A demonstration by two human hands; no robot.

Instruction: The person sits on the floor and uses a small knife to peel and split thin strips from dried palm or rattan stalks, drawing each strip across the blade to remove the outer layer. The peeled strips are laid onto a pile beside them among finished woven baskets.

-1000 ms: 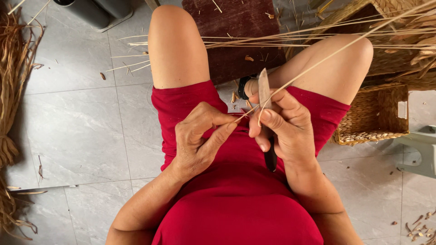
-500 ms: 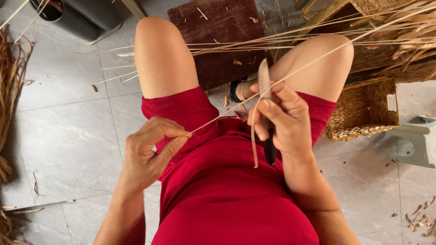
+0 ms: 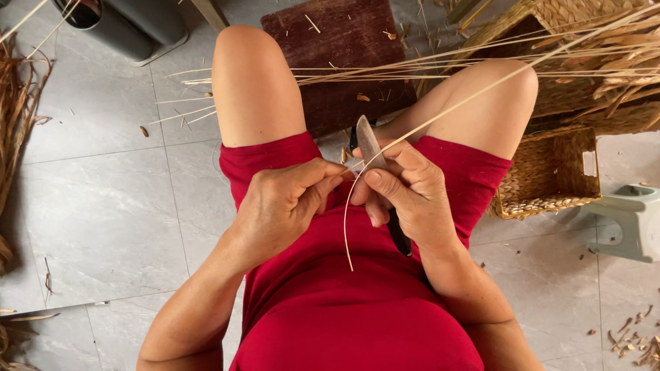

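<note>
I sit in red shorts with both hands over my lap. My right hand (image 3: 405,192) grips a knife (image 3: 369,143) with a black handle, its blade pointing up and away. A long pale straw strand (image 3: 481,89) runs from the upper right down to the blade, where my right thumb presses it. My left hand (image 3: 285,203) pinches the same strand just left of the blade. The strand's loose end (image 3: 346,233) curls down over my lap.
Several more pale strands (image 3: 344,69) lie across my knees. A dark wooden board (image 3: 337,41) lies on the tiled floor ahead. Woven baskets (image 3: 557,172) stand at the right, a grey plastic piece (image 3: 636,216) beside them, dry fibre bundles (image 3: 17,117) at the left.
My left hand, which had drawn out to the left along the strand, has come back to the blade. The strand's free end now hangs down in a curl.
</note>
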